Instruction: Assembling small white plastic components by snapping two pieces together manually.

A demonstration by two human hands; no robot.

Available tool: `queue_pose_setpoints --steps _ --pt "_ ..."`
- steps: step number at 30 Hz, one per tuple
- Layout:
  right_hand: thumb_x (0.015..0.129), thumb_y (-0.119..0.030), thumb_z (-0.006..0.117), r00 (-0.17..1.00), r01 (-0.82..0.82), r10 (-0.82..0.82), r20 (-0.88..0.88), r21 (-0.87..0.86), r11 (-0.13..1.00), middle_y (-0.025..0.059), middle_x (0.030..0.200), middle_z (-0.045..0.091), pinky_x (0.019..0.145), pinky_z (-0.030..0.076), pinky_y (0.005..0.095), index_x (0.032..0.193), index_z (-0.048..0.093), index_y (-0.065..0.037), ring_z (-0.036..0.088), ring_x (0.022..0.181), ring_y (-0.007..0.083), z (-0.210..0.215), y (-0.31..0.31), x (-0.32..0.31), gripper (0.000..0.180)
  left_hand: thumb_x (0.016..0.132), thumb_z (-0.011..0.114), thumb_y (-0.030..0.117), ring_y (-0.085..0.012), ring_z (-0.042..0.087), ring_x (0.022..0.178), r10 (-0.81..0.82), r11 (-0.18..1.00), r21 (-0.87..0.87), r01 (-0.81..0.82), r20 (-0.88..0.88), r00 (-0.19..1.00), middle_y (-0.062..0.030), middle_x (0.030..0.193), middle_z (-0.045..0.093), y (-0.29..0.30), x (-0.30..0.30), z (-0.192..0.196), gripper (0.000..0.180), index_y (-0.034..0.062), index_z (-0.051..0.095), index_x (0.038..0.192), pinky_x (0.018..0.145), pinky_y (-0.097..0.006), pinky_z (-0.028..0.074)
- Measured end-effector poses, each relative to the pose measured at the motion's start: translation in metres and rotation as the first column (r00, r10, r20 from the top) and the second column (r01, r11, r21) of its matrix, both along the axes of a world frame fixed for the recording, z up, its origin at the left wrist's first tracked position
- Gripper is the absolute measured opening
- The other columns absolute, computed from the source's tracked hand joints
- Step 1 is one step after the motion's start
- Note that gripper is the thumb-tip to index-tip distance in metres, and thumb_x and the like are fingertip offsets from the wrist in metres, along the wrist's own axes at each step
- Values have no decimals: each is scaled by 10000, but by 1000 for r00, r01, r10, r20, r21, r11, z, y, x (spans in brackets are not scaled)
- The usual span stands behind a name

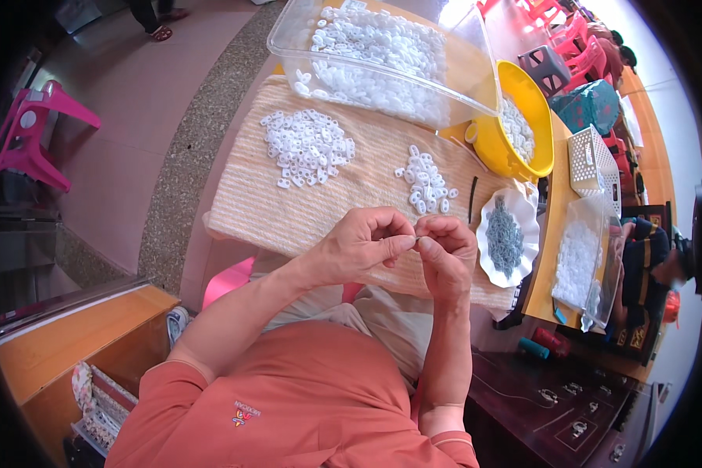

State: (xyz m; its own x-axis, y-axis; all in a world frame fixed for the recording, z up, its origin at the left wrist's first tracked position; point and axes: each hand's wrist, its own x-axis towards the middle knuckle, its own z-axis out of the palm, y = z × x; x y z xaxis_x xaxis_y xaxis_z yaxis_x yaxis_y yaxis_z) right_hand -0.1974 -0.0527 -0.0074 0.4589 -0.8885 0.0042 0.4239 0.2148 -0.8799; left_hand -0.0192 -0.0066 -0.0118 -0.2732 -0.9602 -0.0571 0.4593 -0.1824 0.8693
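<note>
Head: tiny piece point(417, 238) between fingertips point(402, 244), direction and long axis unclear

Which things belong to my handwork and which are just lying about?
Likely in use: larger pile of white pieces, smaller pile, white fluted dish, grey pieces, clear plastic bin, yellow basin.

Probably lying about: magenta plastic stool, grey stool, teal cylinder.

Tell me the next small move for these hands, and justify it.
Probably a gentle fingertip press on the tiny piece before reaching away: the left hand and right hand meet around it, its details too small to make out, while the small cluster of white pieces lies just beyond them.
</note>
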Motion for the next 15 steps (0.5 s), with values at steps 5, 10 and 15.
queue_pose_setpoints --steps 5,10,15 --pt "757 76 673 999 -8 8 -43 -8 1000 122 942 601 783 484 281 993 590 21 578 876 185 2 -1 -1 256 917 598 130 -47 548 734 -16 1000 0 16 11 1000 8 851 581 0 0 1 116 22 589 959 650 -206 483" --pt "796 24 656 981 -1 11 -194 53 999 111 923 631 744 499 260 979 577 39 615 812 151 9 -2 -6 200 920 597 135 -35 520 733 -5 999 -52 12 124 992 16 847 573 1 0 4 121 20 584 957 639 -198 452" --pt "801 1 657 946 -43 60 -318 61 997 101 868 649 711 533 262 960 579 45 637 755 145 12 -7 -12 182 911 610 135 -31 495 736 32 991 -131 5 278 960 16 830 568 2 -1 4 122 21 583 947 631 -202 427"
